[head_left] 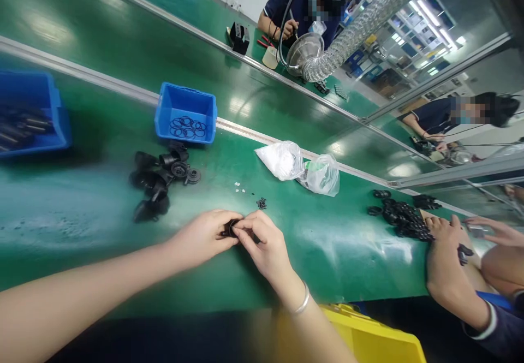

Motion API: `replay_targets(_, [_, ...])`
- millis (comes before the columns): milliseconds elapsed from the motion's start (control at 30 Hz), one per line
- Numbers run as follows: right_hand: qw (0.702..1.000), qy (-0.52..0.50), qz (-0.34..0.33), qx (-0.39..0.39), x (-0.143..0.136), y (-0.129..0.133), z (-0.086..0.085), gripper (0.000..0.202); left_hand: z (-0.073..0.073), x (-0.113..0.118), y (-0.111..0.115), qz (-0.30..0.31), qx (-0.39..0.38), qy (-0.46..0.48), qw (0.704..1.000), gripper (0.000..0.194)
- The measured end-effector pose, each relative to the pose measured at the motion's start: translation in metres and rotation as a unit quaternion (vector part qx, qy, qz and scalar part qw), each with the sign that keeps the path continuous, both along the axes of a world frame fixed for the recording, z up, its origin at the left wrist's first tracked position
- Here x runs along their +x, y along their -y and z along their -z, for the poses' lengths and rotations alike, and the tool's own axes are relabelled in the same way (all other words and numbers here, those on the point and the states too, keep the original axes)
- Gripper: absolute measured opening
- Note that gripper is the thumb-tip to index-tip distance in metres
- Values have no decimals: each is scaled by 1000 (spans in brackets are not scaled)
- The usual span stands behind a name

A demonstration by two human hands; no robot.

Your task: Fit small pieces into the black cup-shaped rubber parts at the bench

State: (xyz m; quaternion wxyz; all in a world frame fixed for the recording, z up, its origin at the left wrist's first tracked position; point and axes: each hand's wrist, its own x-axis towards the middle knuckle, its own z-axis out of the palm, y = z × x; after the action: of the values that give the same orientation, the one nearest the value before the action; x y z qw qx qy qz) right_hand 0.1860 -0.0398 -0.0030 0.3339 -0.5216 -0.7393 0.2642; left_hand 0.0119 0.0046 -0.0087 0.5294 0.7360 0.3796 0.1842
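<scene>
Near the table's front edge, my left hand is wrapped round a small black round part. The thumb and fingertips of my right hand are pinched together at that part's opening; anything between them is too small to make out. Just beyond my hands lies a little heap of tiny black pieces, with a few small white pieces to its left. Several black cup-shaped parts and ridged discs are piled to the left of my hands.
A blue bin holds black rings; another blue bin stands far left. Two plastic bags lie beyond my hands. A yellow bin is below the front edge. At right, another person's hands are beside black parts.
</scene>
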Motion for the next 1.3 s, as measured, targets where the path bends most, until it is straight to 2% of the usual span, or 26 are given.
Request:
replay_targets(167, [998,55,-21,32,2,9,-1,20,6,-1,1,-11,-27,24,999,34])
replay_targets(333, [990,120,-44,58,1,19,7,37,11,-2,1,-28,-31,29,999,40])
replay_targets(500, [976,194,-55,77,-2,22,10,43,12,-3,0,-36,-29,39,998,43])
replay_targets(633, [959,264,-63,76,-5,21,6,41,16,-2,0,-44,-42,59,996,42])
replay_targets(767, [982,162,-18,97,-1,21,-2,45,21,-2,0,-48,-113,118,985,39])
replay_targets(867, [984,107,29,139,5,20,-5,48,21,-2,-1,-42,-182,177,966,43])
replay_targets(1100, [983,116,29,141,9,16,0,42,9,-2,-4,-24,-276,220,935,33])
replay_targets(1300, [981,141,11,137,11,16,-1,39,1,-2,-5,-29,-275,206,939,28])
